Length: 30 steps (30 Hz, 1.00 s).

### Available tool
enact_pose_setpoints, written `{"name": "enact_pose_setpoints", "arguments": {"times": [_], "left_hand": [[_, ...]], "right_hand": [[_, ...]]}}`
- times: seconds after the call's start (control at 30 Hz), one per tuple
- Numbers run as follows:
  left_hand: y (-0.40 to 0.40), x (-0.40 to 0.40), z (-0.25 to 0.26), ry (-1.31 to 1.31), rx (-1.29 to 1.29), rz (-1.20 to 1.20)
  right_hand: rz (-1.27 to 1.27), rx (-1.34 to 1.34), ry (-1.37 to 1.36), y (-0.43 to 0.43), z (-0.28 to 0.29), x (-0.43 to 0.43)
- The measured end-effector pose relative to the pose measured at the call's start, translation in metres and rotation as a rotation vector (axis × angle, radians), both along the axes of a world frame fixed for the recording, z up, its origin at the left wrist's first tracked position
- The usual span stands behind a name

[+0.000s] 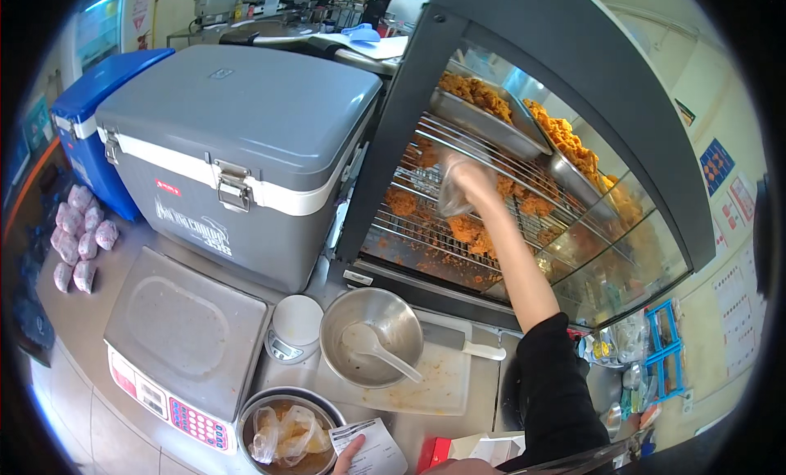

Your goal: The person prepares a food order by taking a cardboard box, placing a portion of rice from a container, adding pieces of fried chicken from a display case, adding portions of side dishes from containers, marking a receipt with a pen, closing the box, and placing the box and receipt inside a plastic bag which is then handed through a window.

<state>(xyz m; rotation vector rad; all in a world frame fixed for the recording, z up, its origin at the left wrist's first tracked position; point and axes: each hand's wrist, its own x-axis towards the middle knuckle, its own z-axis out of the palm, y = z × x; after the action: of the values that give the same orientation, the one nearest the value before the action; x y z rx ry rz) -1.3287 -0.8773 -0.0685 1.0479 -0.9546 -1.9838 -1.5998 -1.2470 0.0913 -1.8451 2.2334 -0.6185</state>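
My right hand, covered by a clear plastic bag or glove, reaches into a glass-fronted heated display cabinet. It is blurred, among pieces of fried chicken on the wire racks; whether it grips a piece is unclear. At the bottom edge, the thumb of my left hand presses on a printed paper slip. The rest of that hand is out of view. Beside the slip stands a metal pot with knotted plastic bags in brown liquid.
A steel bowl with a white scoop sits on a cutting board, near a knife. Leftward are a small scale, a large scale, a grey cooler and wrapped bundles. Metal trays hold more chicken.
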Motion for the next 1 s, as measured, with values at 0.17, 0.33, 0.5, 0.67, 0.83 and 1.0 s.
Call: {"name": "enact_pose_setpoints", "arguments": {"times": [0.17,0.33,0.5,0.67,0.83,1.0], "left_hand": [[-0.012,-0.013,-0.009,0.056,0.027,-0.046],[-0.030,-0.020,-0.014,0.048,0.021,-0.056],[-0.040,-0.024,-0.018,0.064,0.027,-0.078],[-0.038,-0.020,-0.016,0.058,0.018,-0.066],[-0.028,-0.014,-0.011,0.054,0.005,-0.048],[-0.022,-0.006,-0.010,0.037,0.003,-0.010]], "right_hand": [[0.017,-0.493,0.661,-0.073,-0.025,-0.101],[-0.046,-0.399,0.666,-0.114,-0.015,-0.070],[-0.042,-0.365,0.667,-0.096,-0.008,-0.069],[-0.037,-0.349,0.657,-0.089,-0.007,-0.066],[-0.049,-0.369,0.678,-0.092,-0.011,-0.066],[-0.013,-0.429,0.693,-0.083,-0.020,-0.066]]}}
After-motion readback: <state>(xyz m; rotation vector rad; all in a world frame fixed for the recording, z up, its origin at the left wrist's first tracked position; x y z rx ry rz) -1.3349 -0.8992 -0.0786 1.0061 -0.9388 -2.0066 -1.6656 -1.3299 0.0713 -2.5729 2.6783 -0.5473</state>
